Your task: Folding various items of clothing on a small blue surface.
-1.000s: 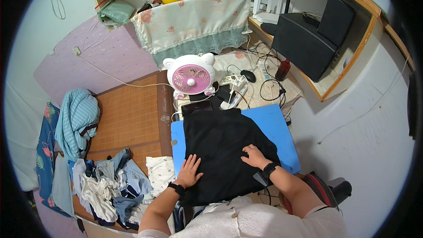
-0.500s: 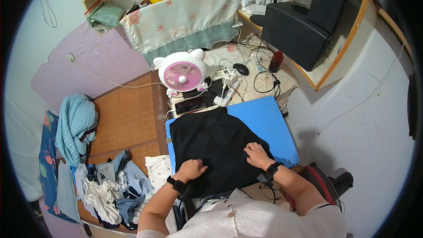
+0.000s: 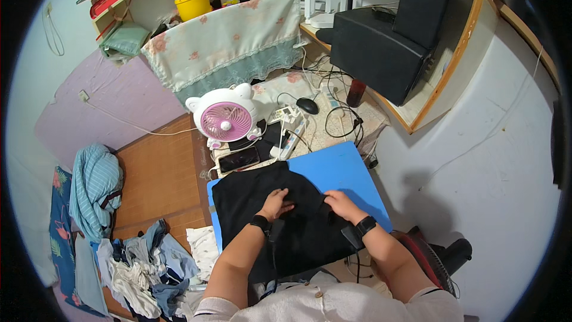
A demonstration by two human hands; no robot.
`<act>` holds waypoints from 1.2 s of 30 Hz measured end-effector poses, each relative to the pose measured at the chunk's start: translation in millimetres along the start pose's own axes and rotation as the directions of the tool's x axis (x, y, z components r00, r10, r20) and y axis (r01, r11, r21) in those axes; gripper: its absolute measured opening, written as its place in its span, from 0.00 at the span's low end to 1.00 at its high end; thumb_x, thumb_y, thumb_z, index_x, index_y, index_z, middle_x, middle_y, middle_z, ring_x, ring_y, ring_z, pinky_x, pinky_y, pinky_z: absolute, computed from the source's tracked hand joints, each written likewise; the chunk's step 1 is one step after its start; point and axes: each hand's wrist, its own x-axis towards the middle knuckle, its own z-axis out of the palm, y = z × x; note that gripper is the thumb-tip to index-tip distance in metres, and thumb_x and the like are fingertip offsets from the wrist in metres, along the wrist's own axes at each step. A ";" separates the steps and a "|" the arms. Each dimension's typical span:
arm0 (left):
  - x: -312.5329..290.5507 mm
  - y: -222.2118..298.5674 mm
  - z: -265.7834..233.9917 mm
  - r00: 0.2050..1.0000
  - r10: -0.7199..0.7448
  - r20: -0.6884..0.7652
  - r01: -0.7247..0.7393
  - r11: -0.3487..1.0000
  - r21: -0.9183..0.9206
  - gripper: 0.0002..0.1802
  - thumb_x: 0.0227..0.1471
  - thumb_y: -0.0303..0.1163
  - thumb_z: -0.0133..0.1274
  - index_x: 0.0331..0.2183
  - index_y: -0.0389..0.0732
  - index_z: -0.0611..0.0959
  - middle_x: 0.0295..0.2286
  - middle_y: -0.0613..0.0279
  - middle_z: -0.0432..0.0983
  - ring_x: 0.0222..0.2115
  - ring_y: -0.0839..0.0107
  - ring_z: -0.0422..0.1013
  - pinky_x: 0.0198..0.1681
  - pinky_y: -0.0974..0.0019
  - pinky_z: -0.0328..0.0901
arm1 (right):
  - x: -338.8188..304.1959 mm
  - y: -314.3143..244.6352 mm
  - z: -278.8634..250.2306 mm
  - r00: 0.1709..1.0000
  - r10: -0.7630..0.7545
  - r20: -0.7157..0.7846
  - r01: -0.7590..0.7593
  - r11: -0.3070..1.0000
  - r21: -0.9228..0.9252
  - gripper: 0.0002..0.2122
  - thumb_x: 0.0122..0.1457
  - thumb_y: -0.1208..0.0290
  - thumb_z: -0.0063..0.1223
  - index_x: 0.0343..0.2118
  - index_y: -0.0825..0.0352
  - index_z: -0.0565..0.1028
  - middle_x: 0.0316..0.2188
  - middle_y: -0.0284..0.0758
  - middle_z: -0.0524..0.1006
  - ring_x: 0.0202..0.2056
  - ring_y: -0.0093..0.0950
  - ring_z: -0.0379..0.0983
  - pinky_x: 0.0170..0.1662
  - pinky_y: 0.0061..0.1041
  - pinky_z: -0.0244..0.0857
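A black garment [image 3: 250, 194] lies spread over a blue board [image 3: 333, 170] in front of me; its exact kind does not show. My right hand [image 3: 344, 206] pinches the garment's right edge, and the cloth there is drawn inward in a fold. My left hand [image 3: 276, 204] is at the middle of the garment, palm turned inward, thumb and fingers apart near the cloth. Dark bands with hanging cables circle both wrists.
Beyond the board are a phone [image 3: 239, 160], a white-and-pink fan [image 3: 225, 120], a power strip [image 3: 291, 137], a mouse [image 3: 307, 105] and a dark red bottle [image 3: 356, 93]. Heaped clothes [image 3: 146, 268] lie at left, near a striped blue cloth [image 3: 95, 191]. A black box [image 3: 381, 48] stands at right.
My right hand has moved inward, taking hold of the garment's right edge and folding it in. My left hand has slid up and further onto the cloth. The view has shifted slightly.
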 end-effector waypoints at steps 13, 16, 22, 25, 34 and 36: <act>45.4 -1.3 4.9 0.727 0.529 0.437 -0.444 -0.123 0.887 0.26 0.44 0.33 0.44 0.46 0.34 0.63 0.47 0.49 0.58 0.50 0.57 0.53 0.53 0.64 0.48 | 83.8 126.9 -96.7 0.880 0.348 -0.323 -0.184 0.878 0.443 0.11 0.54 0.65 0.41 0.27 0.70 0.65 0.13 0.32 0.60 0.13 0.26 0.58 0.17 0.29 0.53; 35.7 -4.9 14.7 0.737 0.489 0.467 -0.382 -0.269 0.884 0.27 0.44 0.36 0.44 0.47 0.36 0.63 0.48 0.51 0.56 0.51 0.59 0.50 0.53 0.60 0.46 | 66.7 71.3 -87.9 0.893 0.314 -0.322 -0.245 0.940 0.235 0.12 0.53 0.67 0.42 0.20 0.69 0.60 0.13 0.35 0.59 0.16 0.29 0.59 0.20 0.32 0.53; 31.4 -2.8 50.3 0.874 0.397 0.281 -0.156 -0.319 0.935 0.37 0.43 0.51 0.43 0.53 0.49 0.52 0.54 0.52 0.38 0.55 0.50 0.33 0.52 0.43 0.35 | 59.4 73.0 -96.9 0.777 -0.154 -0.611 -0.083 0.936 -0.342 0.11 0.50 0.69 0.45 0.19 0.71 0.63 0.13 0.37 0.64 0.17 0.29 0.62 0.21 0.33 0.53; 32.8 9.7 49.7 0.902 0.366 0.228 -0.114 -0.308 0.945 0.42 0.40 0.57 0.44 0.54 0.50 0.50 0.54 0.52 0.35 0.55 0.48 0.30 0.51 0.41 0.33 | 53.7 65.6 -92.0 0.852 0.007 -0.524 -0.187 0.938 -0.292 0.12 0.52 0.68 0.43 0.21 0.73 0.60 0.18 0.43 0.61 0.23 0.35 0.60 0.28 0.35 0.54; 57.7 0.9 62.8 0.876 0.354 0.328 -0.181 -0.390 0.903 0.47 0.37 0.65 0.39 0.54 0.51 0.47 0.55 0.54 0.34 0.55 0.51 0.31 0.52 0.42 0.32 | 54.3 89.0 -95.1 0.919 0.050 -0.392 -0.027 0.998 0.063 0.13 0.47 0.73 0.49 0.35 0.74 0.67 0.31 0.39 0.71 0.32 0.29 0.68 0.34 0.26 0.60; 53.6 6.2 69.4 0.892 0.349 0.287 -0.155 -0.361 0.919 0.48 0.36 0.67 0.40 0.54 0.53 0.47 0.55 0.54 0.33 0.55 0.50 0.30 0.51 0.41 0.31 | 56.5 82.4 -90.1 0.912 0.009 -0.411 0.029 0.996 0.087 0.15 0.47 0.75 0.50 0.38 0.74 0.66 0.33 0.38 0.71 0.33 0.27 0.67 0.35 0.24 0.61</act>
